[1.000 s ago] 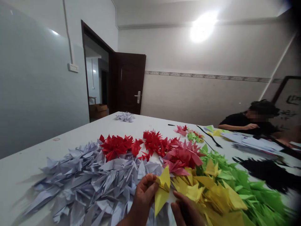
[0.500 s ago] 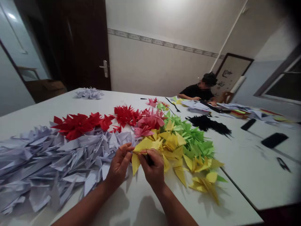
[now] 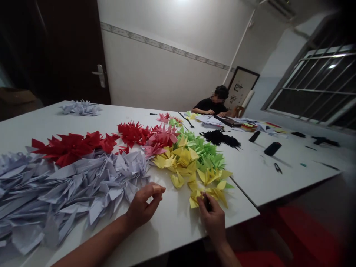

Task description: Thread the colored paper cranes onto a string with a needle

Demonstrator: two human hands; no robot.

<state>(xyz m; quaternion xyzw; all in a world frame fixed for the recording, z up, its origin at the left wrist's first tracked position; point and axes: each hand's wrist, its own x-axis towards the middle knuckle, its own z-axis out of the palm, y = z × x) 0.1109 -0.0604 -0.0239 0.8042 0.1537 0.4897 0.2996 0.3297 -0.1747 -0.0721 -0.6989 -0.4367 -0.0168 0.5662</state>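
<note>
Beside lilac cranes [image 3: 83, 189], left hand [image 3: 143, 205] curls; right hand [image 3: 213, 221] pinches yellow paper [image 3: 198, 198].

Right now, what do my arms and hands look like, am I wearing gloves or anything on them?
Your left hand and right hand are bare, with no gloves and no ring or watch that I can make out. Your left forearm and right forearm are bare too, with no sleeve in view.
</note>
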